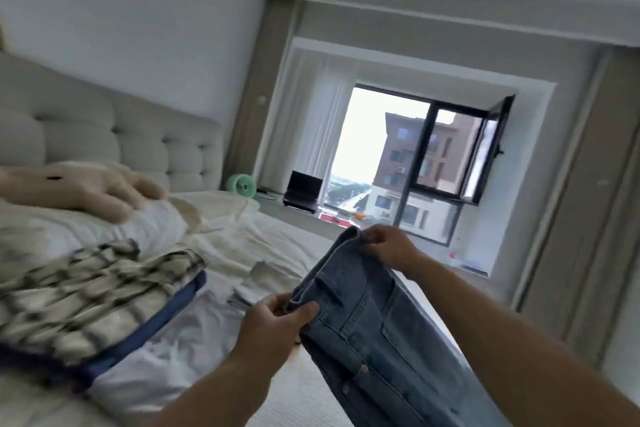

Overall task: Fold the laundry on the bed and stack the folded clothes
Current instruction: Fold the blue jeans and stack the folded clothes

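Both hands hold up a pair of blue jeans above the bed. The left hand and the right hand each pinch the waistband. The long legs hang down toward the person. A stack of folded clothes lies left of the hands.

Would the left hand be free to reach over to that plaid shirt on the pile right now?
Probably not yet. The left hand pinches the denim garment, as does the right hand. Nothing lies between it and the plaid shirt, so it would need to let go first.
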